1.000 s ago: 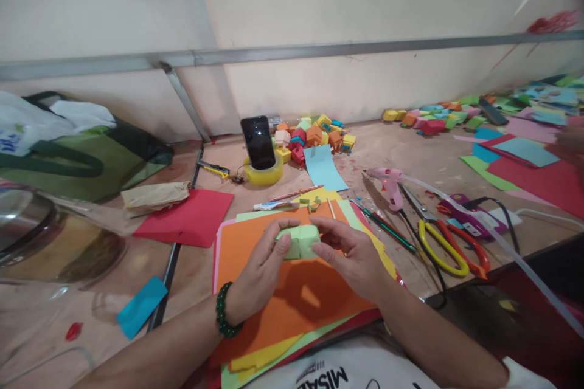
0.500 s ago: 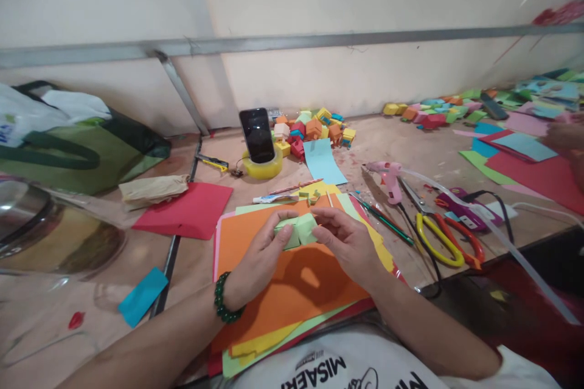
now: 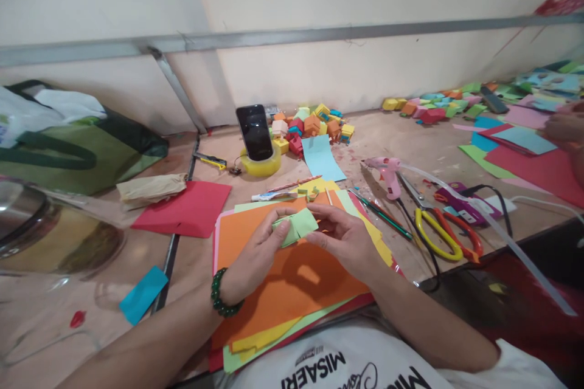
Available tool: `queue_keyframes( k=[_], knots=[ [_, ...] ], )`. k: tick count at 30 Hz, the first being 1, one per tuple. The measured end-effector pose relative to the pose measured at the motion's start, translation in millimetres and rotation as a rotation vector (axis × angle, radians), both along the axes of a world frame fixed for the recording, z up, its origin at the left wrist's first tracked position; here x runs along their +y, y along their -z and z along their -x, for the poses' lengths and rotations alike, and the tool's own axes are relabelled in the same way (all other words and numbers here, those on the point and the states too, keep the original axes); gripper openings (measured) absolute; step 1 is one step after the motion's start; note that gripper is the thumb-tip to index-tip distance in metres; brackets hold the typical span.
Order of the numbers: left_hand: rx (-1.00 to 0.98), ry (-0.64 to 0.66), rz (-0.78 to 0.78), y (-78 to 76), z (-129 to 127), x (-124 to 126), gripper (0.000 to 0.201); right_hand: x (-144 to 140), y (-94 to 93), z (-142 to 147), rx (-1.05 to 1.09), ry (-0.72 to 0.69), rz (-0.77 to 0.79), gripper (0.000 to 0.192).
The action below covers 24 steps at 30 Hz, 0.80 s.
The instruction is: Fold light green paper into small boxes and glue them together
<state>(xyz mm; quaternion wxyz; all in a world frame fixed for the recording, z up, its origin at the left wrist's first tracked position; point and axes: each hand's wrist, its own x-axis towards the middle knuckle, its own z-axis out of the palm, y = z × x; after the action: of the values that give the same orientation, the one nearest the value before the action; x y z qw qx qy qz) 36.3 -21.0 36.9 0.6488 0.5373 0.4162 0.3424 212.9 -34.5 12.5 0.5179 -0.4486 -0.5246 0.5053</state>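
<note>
A light green piece of folded paper, with slits in its edge, is held between my hands above an orange sheet. My left hand grips its left part, thumb on top. My right hand pinches the right end between thumb and fingers. Under the orange sheet lie yellow, green, pink and red sheets in a stack. Just beyond my hands are small curled green paper scraps, a pencil and a white tube.
A pink glue gun, yellow-and-orange-handled scissors and a purple power strip lie to the right. A phone leans in a yellow tape roll before paper cubes. Another person's hand is far right.
The green paper has tilted and now shows a flatter face toward me. My right fingers have shifted slightly around its right end. The view has moved a little.
</note>
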Motion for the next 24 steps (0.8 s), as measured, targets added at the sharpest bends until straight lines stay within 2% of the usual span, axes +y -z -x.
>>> queue_keyframes(
  k=[6, 13, 20, 24],
  knots=[
    [-0.151, 0.014, 0.136, 1.3, -0.7, 0.3, 0.037, -1.4, 2.7, 2.3, -0.114, 0.073, -0.143, 0.041],
    [-0.156, -0.006, 0.187, -1.6, -3.2, -0.6, 0.041, -1.7, 6.3, 2.2, -0.279, 0.123, -0.270, 0.037],
    [-0.219, -0.079, 0.242, -4.1, -6.4, -4.2, 0.042, -5.5, 7.6, 1.3, -0.679, 0.212, -0.637, 0.034],
    [-0.263, -0.118, 0.296, -4.7, -8.1, -3.9, 0.037, -8.8, 7.7, 1.6, -0.895, 0.220, -0.709, 0.039]
  ],
)
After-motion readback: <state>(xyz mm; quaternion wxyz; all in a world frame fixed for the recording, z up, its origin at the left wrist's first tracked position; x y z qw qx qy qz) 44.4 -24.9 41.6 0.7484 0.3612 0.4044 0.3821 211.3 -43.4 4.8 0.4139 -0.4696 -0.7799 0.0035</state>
